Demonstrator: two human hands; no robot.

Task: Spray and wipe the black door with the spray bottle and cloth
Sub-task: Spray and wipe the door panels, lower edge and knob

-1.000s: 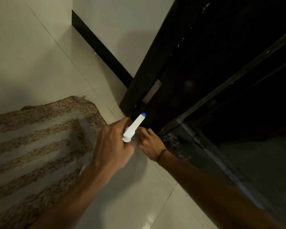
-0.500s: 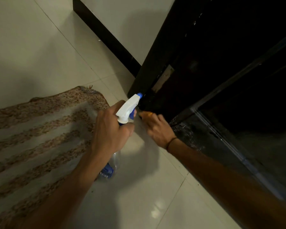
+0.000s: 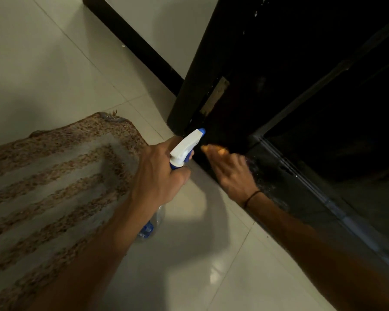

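My left hand (image 3: pixel 160 173) grips a clear spray bottle (image 3: pixel 184 147) with a white and blue head; its blue nozzle points at the bottom of the black door (image 3: pixel 279 75). The bottle's clear body hangs below my wrist. My right hand (image 3: pixel 230 171) presses an orange cloth (image 3: pixel 213 149) against the door's lower edge, just right of the nozzle. Most of the cloth is hidden under the fingers. Wet streaks show on the door panel right of that hand.
A brown and grey striped mat (image 3: pixel 54 176) lies on the pale floor tiles (image 3: pixel 189 265) at left. A black skirting strip (image 3: pixel 133 43) runs along the white wall behind the door. The door's metal hinge plate (image 3: pixel 215 97) sits above the nozzle.
The bottle has risen and tilted so its whole spray head and clear body now show. My right hand with the cloth has shifted a little right along the door's bottom edge.
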